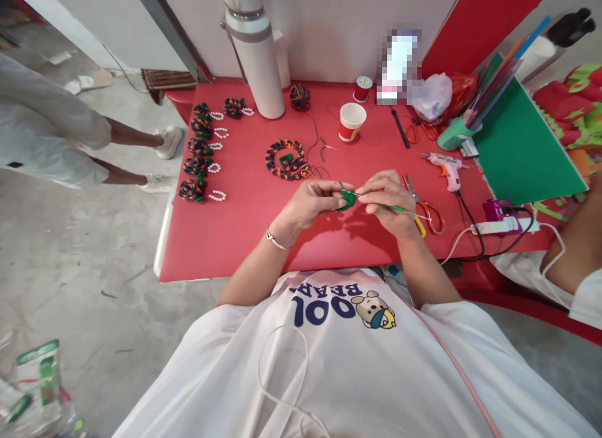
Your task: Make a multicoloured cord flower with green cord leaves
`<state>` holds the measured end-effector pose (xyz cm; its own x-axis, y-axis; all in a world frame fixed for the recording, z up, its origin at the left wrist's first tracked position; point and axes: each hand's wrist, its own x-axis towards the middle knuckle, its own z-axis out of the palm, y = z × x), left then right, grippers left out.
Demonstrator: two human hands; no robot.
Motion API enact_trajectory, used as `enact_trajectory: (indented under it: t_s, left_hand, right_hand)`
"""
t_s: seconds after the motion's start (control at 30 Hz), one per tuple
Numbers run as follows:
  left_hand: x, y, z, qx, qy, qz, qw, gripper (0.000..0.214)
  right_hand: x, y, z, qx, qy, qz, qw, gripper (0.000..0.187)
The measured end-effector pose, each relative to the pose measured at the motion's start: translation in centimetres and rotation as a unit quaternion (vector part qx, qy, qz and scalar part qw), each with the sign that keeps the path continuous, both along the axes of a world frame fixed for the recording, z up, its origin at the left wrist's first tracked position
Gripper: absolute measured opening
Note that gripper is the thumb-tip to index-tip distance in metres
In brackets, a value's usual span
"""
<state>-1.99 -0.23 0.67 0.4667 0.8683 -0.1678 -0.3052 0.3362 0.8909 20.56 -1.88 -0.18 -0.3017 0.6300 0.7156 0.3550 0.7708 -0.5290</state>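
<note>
Craftwork on red table [226, 237].
Left hand [308, 204] and right hand [386, 198] pinch green piece [348, 200], fingers closed; wreath [275, 159] at eleven o'clock, scissors [417, 198] at three.

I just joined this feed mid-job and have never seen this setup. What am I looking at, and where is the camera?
No machine here: a camera worn on a person's head looks down at their own two bare hands. The left hand and right hand together pinch a small green piece above a red table. On it lie a braided ring, a row of small braided knots with pearl loops, a paper cup, a glue gun and scissors. The legs at far left belong to another person.
</note>
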Motion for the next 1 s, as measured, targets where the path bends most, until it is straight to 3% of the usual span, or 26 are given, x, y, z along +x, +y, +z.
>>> enact_trajectory:
  t_s: [0.23, 0.47, 0.57, 0.63, 0.73, 0.83, 1.0]
  left_hand:
    - [-0.1, 0.5, 0.5, 0.036, 0.024, -0.021, 0.999, 0.035]
    - [-0.7, 0.6, 1.3, 0.062, 0.048, -0.029, 0.996, 0.025]
    - [-0.8, 0.5, 1.4, 0.079, 0.056, -0.032, 0.995, 0.023]
    - [-0.4, 0.4, 1.2, 0.090, 0.057, -0.020, 0.994, 0.024]
    - [0.9, 0.0, 0.6, 0.110, 0.060, 0.031, 0.992, 0.032]
    - [2.3, -0.5, -0.1, 0.120, 0.079, 0.076, 0.987, 0.037]
    - [3.1, -1.3, -1.1, 0.132, 0.131, 0.184, 0.965, 0.042]
  right_hand:
    - [2.4, 0.4, 2.3, -0.077, -0.053, 0.035, 0.995, 0.033]
    - [3.2, 0.8, 3.9, -0.122, -0.034, 0.110, 0.986, 0.022]
    - [3.2, 1.1, 3.4, -0.158, 0.005, 0.124, 0.980, 0.026]
    - [2.4, 1.2, 2.2, -0.181, 0.050, 0.127, 0.974, 0.033]
    - [0.0, 0.7, -0.7, -0.176, 0.151, 0.075, 0.970, 0.046]
    - [-2.5, -0.5, -2.8, -0.111, 0.187, -0.012, 0.976, 0.038]
    - [-3.2, -2.4, -2.9, 0.003, 0.049, -0.106, 0.993, 0.024]
